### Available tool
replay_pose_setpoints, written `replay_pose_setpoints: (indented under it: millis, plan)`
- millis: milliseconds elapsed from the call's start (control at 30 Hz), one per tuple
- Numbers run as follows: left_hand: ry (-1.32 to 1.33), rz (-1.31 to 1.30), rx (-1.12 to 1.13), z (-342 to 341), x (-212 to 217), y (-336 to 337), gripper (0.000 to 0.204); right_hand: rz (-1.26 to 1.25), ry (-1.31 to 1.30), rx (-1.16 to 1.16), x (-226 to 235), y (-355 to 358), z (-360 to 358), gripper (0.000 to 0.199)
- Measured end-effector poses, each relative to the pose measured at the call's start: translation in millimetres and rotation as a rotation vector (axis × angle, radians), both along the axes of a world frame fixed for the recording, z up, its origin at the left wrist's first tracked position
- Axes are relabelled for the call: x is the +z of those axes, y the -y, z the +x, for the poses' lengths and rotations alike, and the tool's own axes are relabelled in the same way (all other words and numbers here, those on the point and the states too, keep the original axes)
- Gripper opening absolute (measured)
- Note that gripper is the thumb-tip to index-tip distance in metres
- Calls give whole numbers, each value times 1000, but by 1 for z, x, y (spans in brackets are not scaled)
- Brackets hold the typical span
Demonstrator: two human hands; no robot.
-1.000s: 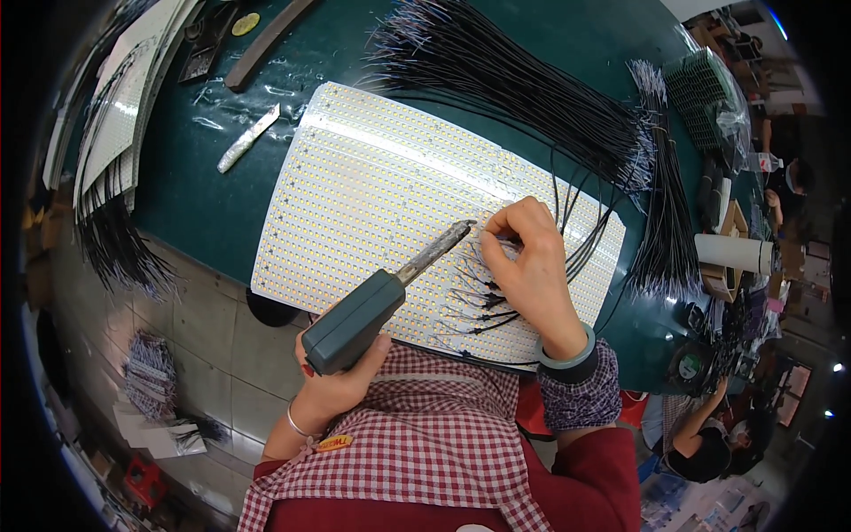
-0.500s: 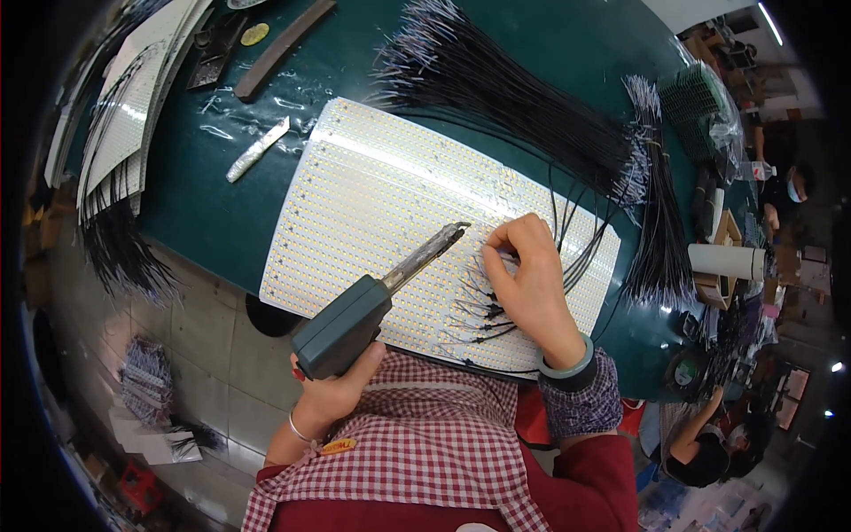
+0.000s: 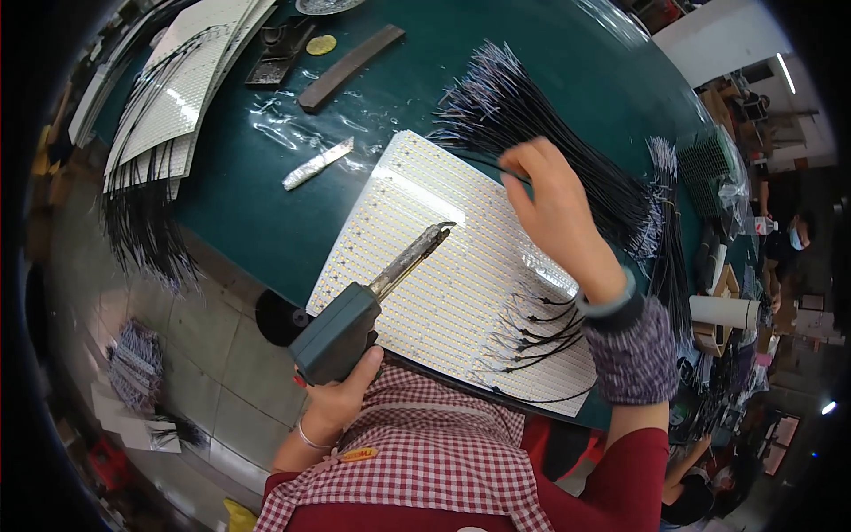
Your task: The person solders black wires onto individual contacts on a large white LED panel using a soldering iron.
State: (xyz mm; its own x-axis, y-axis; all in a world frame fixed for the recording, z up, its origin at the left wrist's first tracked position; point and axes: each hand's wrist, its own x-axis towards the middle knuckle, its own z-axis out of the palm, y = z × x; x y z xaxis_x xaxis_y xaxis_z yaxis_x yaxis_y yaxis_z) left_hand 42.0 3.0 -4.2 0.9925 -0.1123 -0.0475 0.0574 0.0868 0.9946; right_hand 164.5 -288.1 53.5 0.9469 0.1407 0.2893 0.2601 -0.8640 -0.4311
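My left hand (image 3: 341, 392) is closed round the dark grey handle of a soldering gun (image 3: 335, 332). Its metal tip hangs over a white LED panel (image 3: 425, 306) covered in rows of small yellowish chips. My right hand (image 3: 560, 199), slightly blurred, is over the panel's far right edge, beside a large bundle of black wires (image 3: 567, 133) with pale ends. Its fingers are curled, with a gap showing between thumb and forefinger; a dark wire passes behind that gap. Several short black wires (image 3: 541, 339) with thin split ends lie on the panel's right part.
A silver-wrapped cutter blade (image 3: 317, 164), a dark bar (image 3: 352, 68) and a yellow disc (image 3: 321, 45) lie on the green table (image 3: 239, 213). Stacked panels (image 3: 168, 106) with hanging wires stand at the left. A second wire bundle (image 3: 671, 257) and a white roll (image 3: 722, 311) are at the right.
My right hand has left the wires on the panel and moved away toward the big bundle. The soldering gun tip is farther from those wires. The whole view has shifted.
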Motion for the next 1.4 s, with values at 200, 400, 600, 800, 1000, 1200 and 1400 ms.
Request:
replay_pose_setpoints:
  millis: [200,400,600,800,1000,1200,1400]
  plan:
    - [-127,10,95,-5,9,-14,29,-76,98,-3,-49,-23,66,7]
    - [-143,-8,178,-3,3,-20,31,-115,89,-78,-60,-24,71,6]
    - [-144,-3,115,-4,3,-17,31,220,41,-121,-32,-27,43,6]
    - [6,38,26,-3,5,-7,35,387,-173,-140,16,-22,-35,6]
    - [-161,-20,-77,-6,13,6,27,316,-121,-268,9,-3,-97,6]
    - [-137,55,-138,-3,20,30,25,459,-208,-424,-27,-2,-120,7]
    - [-53,128,-181,1,29,46,16,403,-146,-400,-29,-1,-122,7]
